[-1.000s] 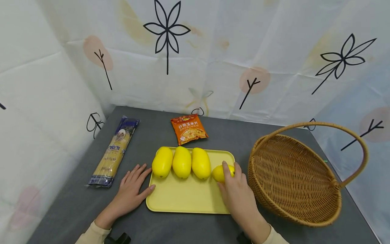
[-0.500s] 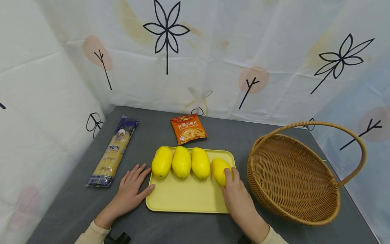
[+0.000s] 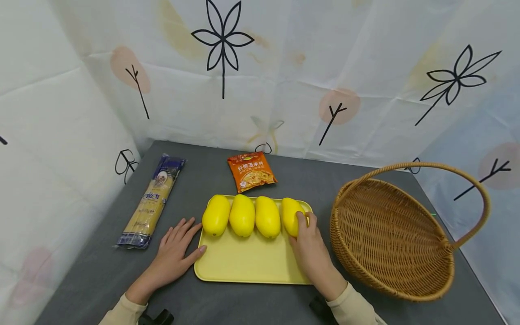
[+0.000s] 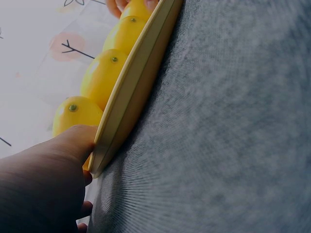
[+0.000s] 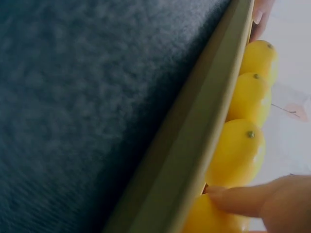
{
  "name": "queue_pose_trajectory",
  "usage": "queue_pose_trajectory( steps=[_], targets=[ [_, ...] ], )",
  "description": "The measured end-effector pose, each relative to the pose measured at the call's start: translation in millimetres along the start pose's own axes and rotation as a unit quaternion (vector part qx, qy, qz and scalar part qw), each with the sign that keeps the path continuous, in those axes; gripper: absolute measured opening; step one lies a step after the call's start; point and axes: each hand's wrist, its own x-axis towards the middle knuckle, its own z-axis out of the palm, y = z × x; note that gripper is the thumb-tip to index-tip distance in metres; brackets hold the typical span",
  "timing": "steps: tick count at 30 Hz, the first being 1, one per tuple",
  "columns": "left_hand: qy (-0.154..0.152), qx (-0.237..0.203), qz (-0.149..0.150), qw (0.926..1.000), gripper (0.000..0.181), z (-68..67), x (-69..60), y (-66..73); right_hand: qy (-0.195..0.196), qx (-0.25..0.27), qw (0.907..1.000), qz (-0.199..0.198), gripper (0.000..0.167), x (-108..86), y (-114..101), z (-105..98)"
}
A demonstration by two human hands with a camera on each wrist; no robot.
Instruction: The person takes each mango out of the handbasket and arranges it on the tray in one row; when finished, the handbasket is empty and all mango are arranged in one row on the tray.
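Note:
A row of smooth, oval yellow fruits, mango-like in shape, lies along the far side of a pale yellow tray (image 3: 248, 264). My right hand (image 3: 312, 253) grips the rightmost yellow fruit (image 3: 290, 216), fingers over its right side; in the right wrist view the thumb (image 5: 243, 199) presses on this fruit (image 5: 209, 217). Left of it lie three others: a near one (image 3: 268, 217), a middle one (image 3: 242, 215) and a leftmost one (image 3: 216, 215). With fingers spread, my left hand (image 3: 176, 250) rests on the table at the tray's left edge, its thumb (image 4: 77, 141) touching the rim.
To the right stands a brown wicker basket (image 3: 394, 243) with an arched handle. An orange snack packet (image 3: 253, 172) lies behind the tray. A long pack of spaghetti (image 3: 152, 203) lies at the left on the grey tabletop (image 3: 227, 302). Patterned white cloth hangs behind.
The rightmost fruit has turned from lying crosswise to lying lengthwise and moved back, level with the other three. My right hand went with it; the left hand stays put.

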Motion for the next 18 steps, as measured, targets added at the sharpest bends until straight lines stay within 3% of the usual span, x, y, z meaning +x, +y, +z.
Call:
queue_pose_trajectory(
  steps=[9, 18],
  targets=[
    [0.002, 0.002, -0.001, 1.0000, 0.063, 0.4, 1.0, -2.5, -0.006, 0.000, 0.9997, -0.025, 0.054, 0.8, -0.6, 2.3],
    [-0.002, -0.003, -0.010, 0.9999, 0.062, -1.4, 0.6, 0.2, 0.011, -0.004, 0.9994, -0.032, 0.056, 2.3, -0.2, 3.3]
  ],
)
